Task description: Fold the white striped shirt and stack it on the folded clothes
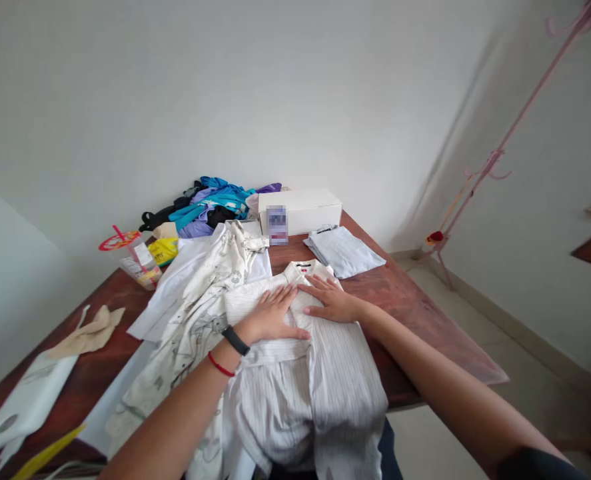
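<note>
A pale striped shirt point(345, 373) lies on the dark wooden table with its collar away from me and its lower part hanging over the near edge. On the upper left of the shirt my left hand point(272, 317) rests flat, fingers spread. Just below the collar, my right hand point(332, 300) also presses flat on the fabric with its fingers apart. Neither hand grips anything. Beside the striped shirt, to the left, lies a loose cream patterned shirt point(190, 333), with white garments point(148, 320) partly under it.
A folded light-blue shirt point(348, 252) lies at the back right near a white box point(310, 207). Piled clothes point(215, 203) stand at the back left. A plastic cup with a straw point(138, 260) and a white device point(30, 397) are along the table's left side. A pink rack point(495, 157) stands right.
</note>
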`<state>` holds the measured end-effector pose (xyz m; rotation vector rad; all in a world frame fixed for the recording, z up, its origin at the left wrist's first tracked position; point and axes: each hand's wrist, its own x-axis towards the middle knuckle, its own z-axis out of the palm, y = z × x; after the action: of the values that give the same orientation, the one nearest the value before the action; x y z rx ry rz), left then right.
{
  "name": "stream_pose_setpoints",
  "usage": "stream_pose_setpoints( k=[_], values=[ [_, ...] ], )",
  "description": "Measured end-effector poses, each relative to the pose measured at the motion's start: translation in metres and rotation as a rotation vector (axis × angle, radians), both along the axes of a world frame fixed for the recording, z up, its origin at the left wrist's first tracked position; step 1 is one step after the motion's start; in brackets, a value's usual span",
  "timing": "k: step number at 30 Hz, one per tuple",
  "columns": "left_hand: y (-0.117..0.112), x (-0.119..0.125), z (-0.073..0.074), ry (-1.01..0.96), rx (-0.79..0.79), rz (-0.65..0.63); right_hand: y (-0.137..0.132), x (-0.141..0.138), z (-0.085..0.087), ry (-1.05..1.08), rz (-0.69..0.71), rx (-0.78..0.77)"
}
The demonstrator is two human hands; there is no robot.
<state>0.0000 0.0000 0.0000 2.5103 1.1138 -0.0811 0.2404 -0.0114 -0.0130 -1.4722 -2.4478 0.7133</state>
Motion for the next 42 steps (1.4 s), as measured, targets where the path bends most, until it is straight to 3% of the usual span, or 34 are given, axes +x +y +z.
stream_pose_setpoints(
  k=[9, 31, 39, 42],
  values=[
    [-0.002, 0.002, 0.004, -0.008, -0.021, 0.020, 0.000, 0.001, 0.002, -0.028, 0.022, 0.007],
    [0.009, -0.004, -0.015, -0.040, 0.014, -0.010, 0.004, 0.002, -0.002, -0.012, 0.029, 0.008],
    [0.002, 0.005, -0.004, 0.032, 0.060, 0.012, 0.009, 0.004, -0.009, -0.014, 0.031, 0.070],
    [-0.011, -0.001, 0.002, 0.070, 0.114, 0.098, 0.012, 0.005, -0.011, 0.009, 0.031, 0.080]
  ],
)
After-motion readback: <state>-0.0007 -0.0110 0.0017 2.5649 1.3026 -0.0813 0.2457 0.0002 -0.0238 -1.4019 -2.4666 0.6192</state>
